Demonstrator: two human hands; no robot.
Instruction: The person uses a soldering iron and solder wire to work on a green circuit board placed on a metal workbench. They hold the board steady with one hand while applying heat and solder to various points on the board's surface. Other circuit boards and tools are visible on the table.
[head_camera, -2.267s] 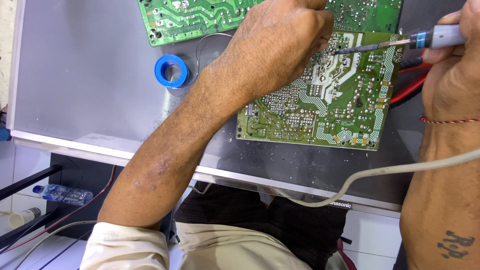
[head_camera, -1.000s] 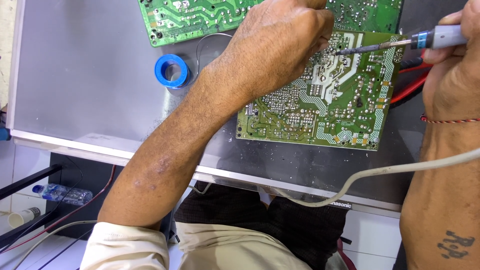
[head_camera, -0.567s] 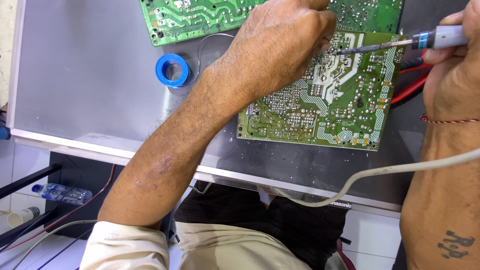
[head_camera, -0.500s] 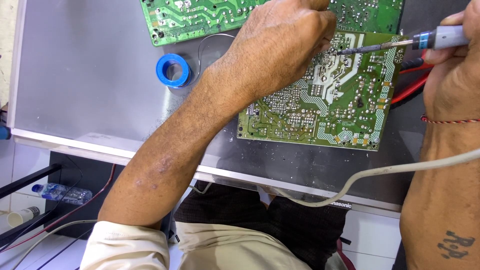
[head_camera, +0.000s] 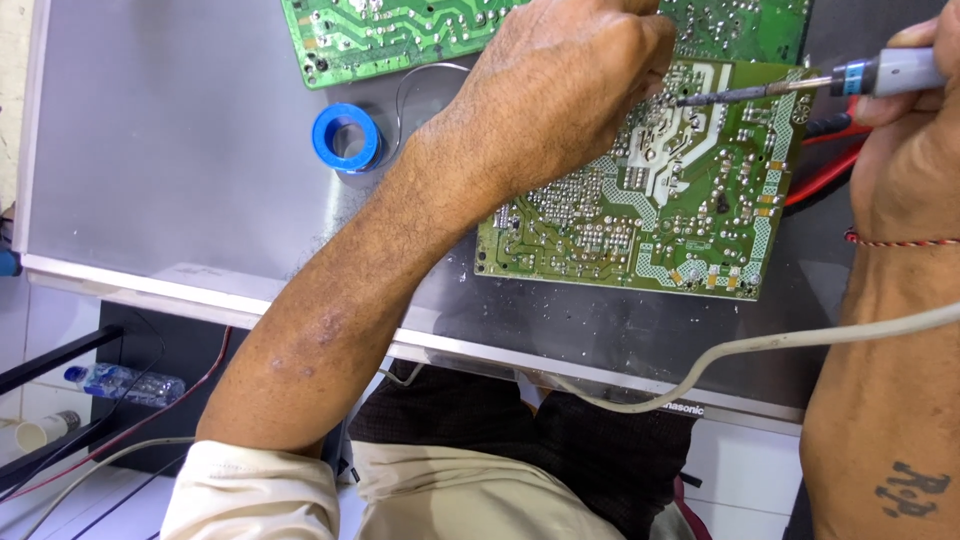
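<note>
Right hand pinching soldering iron, half cropped, left hand curled over circuit board, fingertips hidden, grip unclear

Bare grey panel left of the blue solder spool; circuit boards and white cord crowding the right.

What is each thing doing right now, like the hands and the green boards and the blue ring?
Left hand: resting on the near circuit board, fingers curled.
Right hand: gripping the soldering iron.
Soldering iron: tip on the near circuit board.
Near circuit board: flat, solder side up.
Far circuit board: flat, untouched.
Blue solder spool: lying flat, wire loose.
</note>
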